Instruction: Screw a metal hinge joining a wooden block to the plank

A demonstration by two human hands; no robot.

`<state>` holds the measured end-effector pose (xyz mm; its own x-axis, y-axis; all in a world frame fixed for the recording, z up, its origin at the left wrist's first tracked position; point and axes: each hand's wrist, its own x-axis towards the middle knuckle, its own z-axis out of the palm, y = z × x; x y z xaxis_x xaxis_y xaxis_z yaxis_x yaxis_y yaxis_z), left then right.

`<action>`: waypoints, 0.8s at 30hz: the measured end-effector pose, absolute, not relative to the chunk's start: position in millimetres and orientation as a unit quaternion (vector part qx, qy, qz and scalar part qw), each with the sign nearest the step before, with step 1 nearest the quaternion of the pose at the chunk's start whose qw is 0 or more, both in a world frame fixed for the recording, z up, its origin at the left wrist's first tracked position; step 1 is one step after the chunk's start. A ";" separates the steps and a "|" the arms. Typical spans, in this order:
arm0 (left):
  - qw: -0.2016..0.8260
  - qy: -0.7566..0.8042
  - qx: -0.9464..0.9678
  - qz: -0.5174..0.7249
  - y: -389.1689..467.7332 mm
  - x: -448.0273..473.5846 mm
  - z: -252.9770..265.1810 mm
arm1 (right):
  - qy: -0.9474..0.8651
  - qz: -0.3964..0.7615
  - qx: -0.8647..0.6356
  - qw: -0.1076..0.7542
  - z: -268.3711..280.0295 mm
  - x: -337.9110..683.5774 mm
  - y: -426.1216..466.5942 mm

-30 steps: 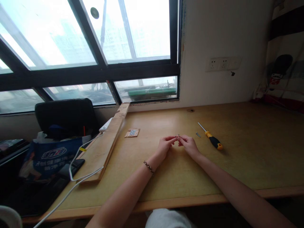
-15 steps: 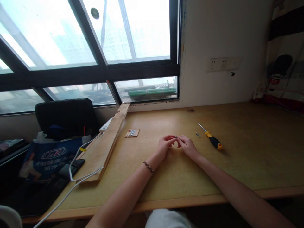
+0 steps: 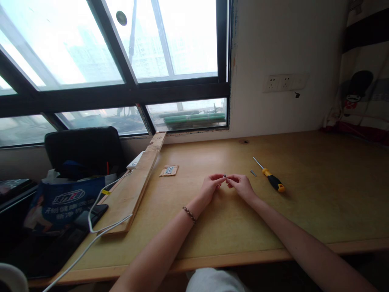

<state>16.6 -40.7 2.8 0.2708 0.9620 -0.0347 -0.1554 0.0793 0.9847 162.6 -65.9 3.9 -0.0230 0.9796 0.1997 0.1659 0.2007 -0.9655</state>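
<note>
My left hand (image 3: 211, 186) and my right hand (image 3: 242, 187) meet above the middle of the table, fingertips pinched together. Between them is a small metallic piece (image 3: 225, 176), mostly covered by the fingers and too small to name. Just right of my right hand lie a few thin screws (image 3: 253, 173) on the tabletop. Beyond these rests a screwdriver (image 3: 275, 182) with a yellow and black handle, its shaft pointing away to the upper left. To the left of my hands is a small wooden piece (image 3: 175, 172) with a silver metal hinge (image 3: 169, 170) on it.
Long wooden boards (image 3: 133, 190) lie along the table's left side, with a white cable (image 3: 91, 219) crossing them and a white power strip (image 3: 135, 160) beside them. A black chair (image 3: 85, 146) holding a blue bag (image 3: 67, 205) stands at the left. Windows and a wall border the wooden table (image 3: 319, 194).
Both hands stay in almost the same place, still pinching the small metallic piece. The right fingers have shifted very slightly. Nothing else on the table has moved.
</note>
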 end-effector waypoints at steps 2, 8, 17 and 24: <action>0.613 0.407 0.510 0.446 -41.7 16.8 4.9 | -0.600 0.392 -0.496 0.491 4.0 163.7 -65.2; 0.616 0.422 0.512 0.425 -43.3 17.6 11.3 | -0.650 0.074 -0.675 0.342 9.9 192.4 -55.6; 0.592 0.436 0.534 0.417 -37.3 17.3 1.8 | -0.557 -0.010 -0.820 0.131 10.9 228.6 -45.8; 0.595 0.431 0.544 0.406 -39.2 16.5 1.6 | -0.544 -0.002 -0.830 0.122 12.0 225.8 -45.5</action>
<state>16.5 -39.2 1.6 0.3002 0.9512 -0.0718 -0.0146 0.0798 0.9967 225.8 -45.5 12.0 0.4086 0.9025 0.1363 0.9034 -0.3786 -0.2013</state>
